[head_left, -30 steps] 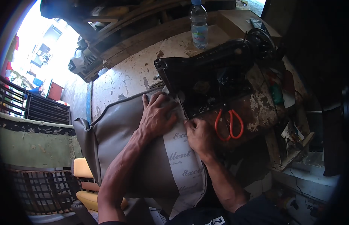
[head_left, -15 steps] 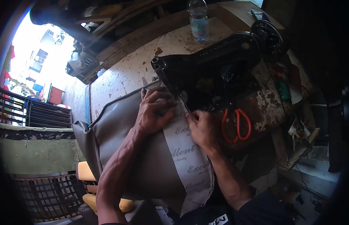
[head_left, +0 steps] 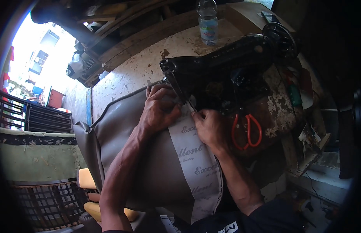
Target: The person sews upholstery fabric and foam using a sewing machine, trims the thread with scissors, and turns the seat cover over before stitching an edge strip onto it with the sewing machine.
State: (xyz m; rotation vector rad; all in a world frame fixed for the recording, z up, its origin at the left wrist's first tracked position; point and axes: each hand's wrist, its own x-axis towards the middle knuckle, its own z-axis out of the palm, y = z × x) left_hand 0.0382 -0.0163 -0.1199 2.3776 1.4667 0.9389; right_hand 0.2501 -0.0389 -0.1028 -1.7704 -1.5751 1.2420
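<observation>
A large piece of grey vinyl [head_left: 122, 128] lies over the sewing table, its edge under the black sewing machine [head_left: 227, 58]. A pale band printed "Excellent" [head_left: 190, 155] runs along its right side. My left hand [head_left: 159, 108] rests on the vinyl beside the machine's needle end, fingers bent and bunching the material; the fingertips are partly hidden. My right hand [head_left: 207, 126] is closed, pinching the edge of the pale band between thumb and fingers just below the needle area. The needle itself is too dark to make out.
Red-handled scissors [head_left: 248, 132] lie right of my right hand. A plastic water bottle [head_left: 208, 25] stands behind the machine, near a cardboard box [head_left: 242, 17]. A handwheel [head_left: 280, 40] is at the machine's right end. A yellow chair [head_left: 89, 180] stands lower left.
The view has shifted slightly, so the machine, bottle and scissors appear a little further right. Both hands keep nearly the same hold on the vinyl.
</observation>
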